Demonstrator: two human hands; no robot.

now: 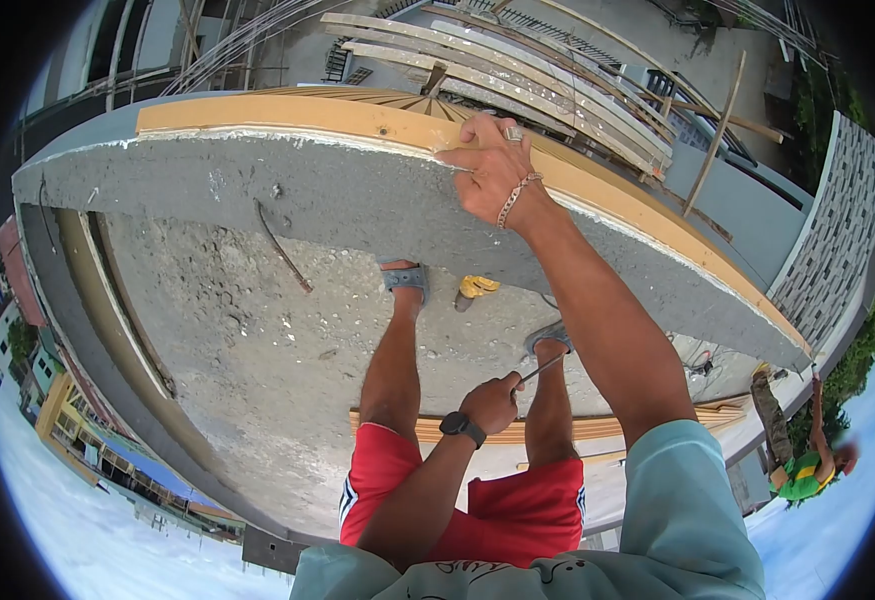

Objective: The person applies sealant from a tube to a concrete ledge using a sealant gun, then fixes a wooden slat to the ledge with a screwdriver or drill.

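A bent steel rod (282,246) lies on the rough concrete floor (247,330) at left. The left hand (490,402), with a black wristwatch (462,426) on the wrist, is clamped with fingers together around a thin metal tool (542,367) that points up and right, above the red shorts. A yellow object (477,286) lies just beside the sandalled feet. The right hand (492,165), wearing a ring and a chain bracelet, rests on the wooden form board (357,120) capping the concrete parapet (287,190), fingers together, curled over the board's edge. At far right, 1 other person (802,470) stands well apart.
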